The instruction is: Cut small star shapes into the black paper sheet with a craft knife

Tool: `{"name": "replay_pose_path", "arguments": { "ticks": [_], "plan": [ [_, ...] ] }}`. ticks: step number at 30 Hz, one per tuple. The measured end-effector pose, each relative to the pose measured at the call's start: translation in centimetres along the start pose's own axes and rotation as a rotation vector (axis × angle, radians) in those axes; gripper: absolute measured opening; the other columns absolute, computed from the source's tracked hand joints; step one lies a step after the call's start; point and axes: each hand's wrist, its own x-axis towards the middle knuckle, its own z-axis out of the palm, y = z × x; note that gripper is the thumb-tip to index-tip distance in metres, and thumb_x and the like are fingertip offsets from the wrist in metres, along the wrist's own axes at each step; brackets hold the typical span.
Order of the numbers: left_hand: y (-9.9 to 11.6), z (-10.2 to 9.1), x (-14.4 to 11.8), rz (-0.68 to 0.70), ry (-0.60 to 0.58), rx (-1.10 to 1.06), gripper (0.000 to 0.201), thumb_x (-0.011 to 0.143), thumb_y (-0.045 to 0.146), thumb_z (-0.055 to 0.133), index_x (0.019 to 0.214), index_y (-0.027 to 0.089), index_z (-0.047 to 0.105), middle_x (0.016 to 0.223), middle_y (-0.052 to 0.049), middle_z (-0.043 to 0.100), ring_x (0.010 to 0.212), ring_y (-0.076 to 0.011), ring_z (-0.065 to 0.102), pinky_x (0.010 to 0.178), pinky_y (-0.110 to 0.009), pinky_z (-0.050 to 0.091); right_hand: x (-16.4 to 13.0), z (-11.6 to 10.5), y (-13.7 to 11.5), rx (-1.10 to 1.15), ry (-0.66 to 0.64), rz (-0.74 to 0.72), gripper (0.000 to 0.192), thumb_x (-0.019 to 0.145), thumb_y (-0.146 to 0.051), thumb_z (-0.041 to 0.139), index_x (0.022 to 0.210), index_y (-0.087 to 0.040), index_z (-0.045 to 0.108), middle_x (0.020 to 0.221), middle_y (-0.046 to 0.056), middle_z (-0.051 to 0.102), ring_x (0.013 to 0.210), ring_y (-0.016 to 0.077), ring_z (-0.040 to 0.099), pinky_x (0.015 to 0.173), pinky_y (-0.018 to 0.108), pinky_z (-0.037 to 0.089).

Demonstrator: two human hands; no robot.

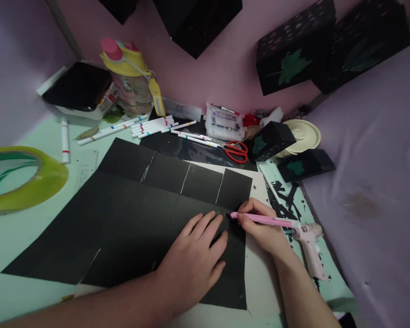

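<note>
Where the black sheet (130, 218) lies spread flat over the middle of the surface (7, 246), it shows scored white lines and folds dividing it into panels, so it looks like thin card: light, fairly stiff across a panel, but ready to bend along those creases and likely to slide on the smooth top unless pinned. The left hand (194, 259) does that pinning, palm down with the fingers spread flat on the sheet's lower right panel, holding nothing. The right hand (263, 228) has its grip closed around a slim pink pen (263, 220) in a writing pinch, the tip touching the card just beyond the left fingertips. A pen this thin is best held low near the tip, as here.

Just right of the wrist lies a pale pink glue gun (309, 248) among black offcuts (287, 196). Farther back are red scissors (237, 152), a row of white markers (157, 126) and a clear marker case (224, 122). A roll of yellow-green tape (23, 180) sits at the left edge.
</note>
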Motion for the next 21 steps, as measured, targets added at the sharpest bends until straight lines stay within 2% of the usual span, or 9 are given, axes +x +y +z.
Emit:
{"name": "replay_pose_path", "arguments": {
  "ticks": [7, 21],
  "plan": [
    [0.08, 0.19, 0.0, -0.013, 0.033, -0.008, 0.043, 0.086, 0.041, 0.059, 0.123, 0.02, 0.057, 0.141, -0.01, 0.049, 0.134, -0.0273, 0.038, 0.113, -0.045, 0.027, 0.18, -0.15, -0.04, -0.021, 0.015, -0.006, 0.014, 0.077, -0.016, 0.06, 0.067, -0.02, 0.052, 0.066, -0.002, 0.057, 0.058, 0.0127, 0.05, 0.052, 0.024, 0.038],
    [0.1, 0.15, 0.02, -0.011, 0.025, -0.016, 0.044, 0.086, 0.041, 0.059, 0.124, 0.02, 0.056, 0.141, -0.011, 0.048, 0.134, -0.028, 0.037, 0.113, -0.046, 0.027, 0.02, -0.03, 0.03, 0.01, 0.004, 0.002, 0.011, 0.079, -0.019, 0.061, 0.07, -0.02, 0.055, 0.068, -0.001, 0.059, 0.059, 0.0135, 0.051, 0.052, 0.025, 0.038]
  ]
}}
